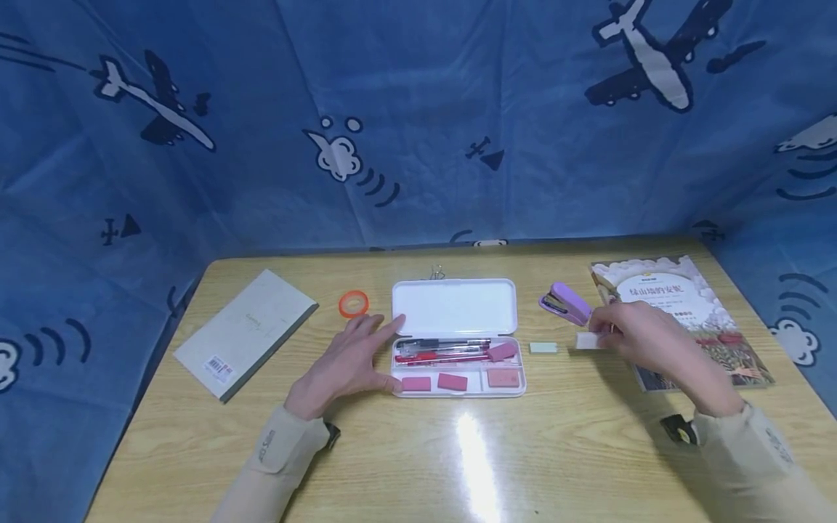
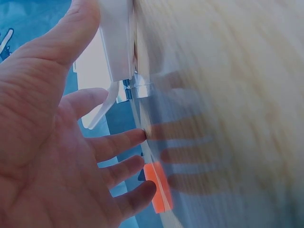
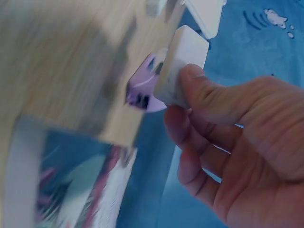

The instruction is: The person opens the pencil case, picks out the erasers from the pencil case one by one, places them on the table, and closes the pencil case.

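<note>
A white pencil case (image 1: 454, 309) lies with its lid raised back, holding several pens (image 1: 441, 356) and pink erasers (image 1: 453, 381). My left hand (image 1: 346, 361) is spread along its left side, thumb at the front corner and index finger by the lid. In the left wrist view, the thumb (image 2: 78, 28) rests against the white case (image 2: 116, 42). Thumb and fingers of my right hand (image 1: 644, 330) pinch a white eraser (image 3: 183, 64), right of the case. Between this eraser and the case lies a pale green eraser (image 1: 543, 348).
A purple stapler (image 1: 567, 302) lies beyond the right hand, next to a book (image 1: 680, 312). To the left are an orange tape roll (image 1: 354, 303) and a grey notebook (image 1: 247, 334). A binder clip (image 1: 437, 272) sits behind the lid. Blue printed cloth (image 1: 418, 196) hangs around the table.
</note>
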{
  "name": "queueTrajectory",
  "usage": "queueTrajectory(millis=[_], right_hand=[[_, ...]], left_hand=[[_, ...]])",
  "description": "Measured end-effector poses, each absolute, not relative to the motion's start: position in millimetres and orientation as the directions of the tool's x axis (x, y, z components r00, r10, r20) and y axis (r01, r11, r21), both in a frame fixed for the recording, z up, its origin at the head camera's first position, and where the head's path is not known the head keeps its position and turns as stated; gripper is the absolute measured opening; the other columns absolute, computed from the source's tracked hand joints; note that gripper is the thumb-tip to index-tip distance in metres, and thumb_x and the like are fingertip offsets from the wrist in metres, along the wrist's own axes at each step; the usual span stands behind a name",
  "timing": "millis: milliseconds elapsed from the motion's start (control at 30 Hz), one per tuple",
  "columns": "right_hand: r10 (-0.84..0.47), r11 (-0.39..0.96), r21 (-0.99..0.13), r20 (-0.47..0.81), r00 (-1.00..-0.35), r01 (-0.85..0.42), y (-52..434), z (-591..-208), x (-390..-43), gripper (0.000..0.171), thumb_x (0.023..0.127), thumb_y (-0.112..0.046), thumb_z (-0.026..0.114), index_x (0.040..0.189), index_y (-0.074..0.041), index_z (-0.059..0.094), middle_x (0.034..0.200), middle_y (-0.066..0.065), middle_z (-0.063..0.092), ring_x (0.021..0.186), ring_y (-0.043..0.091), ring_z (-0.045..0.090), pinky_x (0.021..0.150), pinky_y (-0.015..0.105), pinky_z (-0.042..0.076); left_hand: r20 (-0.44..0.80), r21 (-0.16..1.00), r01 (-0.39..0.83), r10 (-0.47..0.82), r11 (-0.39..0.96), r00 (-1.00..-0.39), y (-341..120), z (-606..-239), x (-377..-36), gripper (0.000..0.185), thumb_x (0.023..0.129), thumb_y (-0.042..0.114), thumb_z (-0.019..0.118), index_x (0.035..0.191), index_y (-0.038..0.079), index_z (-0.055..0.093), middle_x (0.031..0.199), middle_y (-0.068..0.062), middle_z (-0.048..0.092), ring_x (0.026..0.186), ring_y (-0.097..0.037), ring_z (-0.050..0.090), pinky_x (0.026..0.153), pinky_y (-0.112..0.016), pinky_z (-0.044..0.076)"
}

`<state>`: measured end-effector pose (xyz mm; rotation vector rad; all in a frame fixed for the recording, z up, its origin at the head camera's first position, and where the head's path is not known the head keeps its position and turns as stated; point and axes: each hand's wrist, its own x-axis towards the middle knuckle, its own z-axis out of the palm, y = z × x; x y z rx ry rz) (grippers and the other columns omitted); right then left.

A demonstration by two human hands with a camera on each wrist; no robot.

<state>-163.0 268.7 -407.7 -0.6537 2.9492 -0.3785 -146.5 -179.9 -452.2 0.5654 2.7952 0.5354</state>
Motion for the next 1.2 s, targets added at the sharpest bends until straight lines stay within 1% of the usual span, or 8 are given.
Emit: queueTrajectory(millis=[167, 300, 400, 500, 667, 900, 1067, 1200], right_hand=[[-0.408, 0.894, -0.242, -0.099, -0.908, -0.376, 278, -417, -163, 0.011, 0.084, -0.007, 0.078, 0.088, -0.016, 0.073, 0.078, -0.005, 0.069, 0.070, 0.012, 0.061, 0.060, 0.038, 0.050], [-0.411, 0.896, -0.237, -0.119, -0.904, -0.376, 281, -426, -163, 0.012, 0.085, -0.006, 0.076, 0.087, -0.017, 0.073, 0.077, -0.005, 0.069, 0.067, 0.012, 0.058, 0.058, 0.037, 0.048], [-0.409, 0.898, -0.228, -0.116, -0.905, -0.376, 281, -431, -163, 0.013, 0.085, -0.004, 0.076, 0.086, -0.017, 0.074, 0.078, -0.003, 0.070, 0.065, 0.013, 0.055, 0.056, 0.036, 0.044], [-0.406, 0.898, -0.228, -0.103, -0.908, -0.375, 280, -433, -162, 0.012, 0.085, -0.003, 0.076, 0.089, -0.015, 0.075, 0.080, -0.001, 0.071, 0.066, 0.013, 0.054, 0.058, 0.035, 0.043], [-0.400, 0.897, -0.241, -0.079, -0.913, -0.372, 277, -435, -163, 0.010, 0.085, -0.002, 0.075, 0.090, -0.010, 0.077, 0.083, 0.003, 0.074, 0.068, 0.014, 0.056, 0.061, 0.036, 0.047], [-0.401, 0.892, -0.254, -0.058, -0.914, -0.375, 276, -438, -165, 0.009, 0.085, 0.000, 0.075, 0.090, -0.007, 0.079, 0.086, 0.007, 0.076, 0.072, 0.015, 0.061, 0.067, 0.043, 0.052], [-0.392, 0.896, -0.254, -0.071, -0.917, -0.364, 277, -437, -166, 0.009, 0.086, -0.001, 0.075, 0.093, -0.007, 0.079, 0.088, 0.008, 0.077, 0.072, 0.015, 0.060, 0.065, 0.042, 0.051], [-0.387, 0.900, -0.250, -0.081, -0.918, -0.357, 277, -435, -166, 0.011, 0.086, -0.002, 0.075, 0.095, -0.007, 0.079, 0.091, 0.010, 0.077, 0.070, 0.014, 0.059, 0.062, 0.038, 0.050]], left_hand=[[-0.163, 0.408, 0.316, 0.408, 0.857, -0.898, -179, -452, -146, 0.115, 0.069, 0.055, 0.089, 0.162, 0.030, 0.027, 0.164, -0.018, 0.032, 0.152, -0.041, 0.025, 0.120, -0.065, 0.025], [-0.163, 0.407, 0.318, 0.411, 0.856, -0.897, -179, -452, -145, 0.115, 0.069, 0.054, 0.090, 0.162, 0.030, 0.026, 0.164, -0.018, 0.032, 0.152, -0.041, 0.025, 0.121, -0.064, 0.026], [-0.162, 0.406, 0.323, 0.415, 0.855, -0.895, -179, -453, -145, 0.115, 0.069, 0.054, 0.089, 0.162, 0.030, 0.026, 0.164, -0.017, 0.032, 0.151, -0.041, 0.026, 0.121, -0.063, 0.026], [-0.169, 0.414, 0.313, 0.410, 0.855, -0.896, -179, -452, -145, 0.116, 0.069, 0.055, 0.089, 0.162, 0.031, 0.025, 0.165, -0.018, 0.030, 0.153, -0.041, 0.024, 0.121, -0.064, 0.024], [-0.187, 0.427, 0.291, 0.398, 0.856, -0.898, -180, -451, -145, 0.115, 0.069, 0.055, 0.089, 0.162, 0.033, 0.025, 0.166, -0.017, 0.028, 0.155, -0.041, 0.020, 0.122, -0.065, 0.022], [-0.179, 0.424, 0.299, 0.403, 0.855, -0.898, -180, -451, -145, 0.115, 0.069, 0.056, 0.089, 0.162, 0.031, 0.026, 0.166, -0.019, 0.029, 0.154, -0.042, 0.021, 0.122, -0.065, 0.022], [-0.165, 0.418, 0.317, 0.415, 0.851, -0.895, -180, -451, -145, 0.115, 0.069, 0.055, 0.089, 0.162, 0.030, 0.025, 0.165, -0.019, 0.030, 0.153, -0.041, 0.024, 0.122, -0.064, 0.024], [-0.166, 0.417, 0.315, 0.413, 0.853, -0.896, -180, -450, -145, 0.115, 0.069, 0.055, 0.089, 0.162, 0.030, 0.025, 0.165, -0.019, 0.030, 0.153, -0.041, 0.024, 0.121, -0.064, 0.024]])
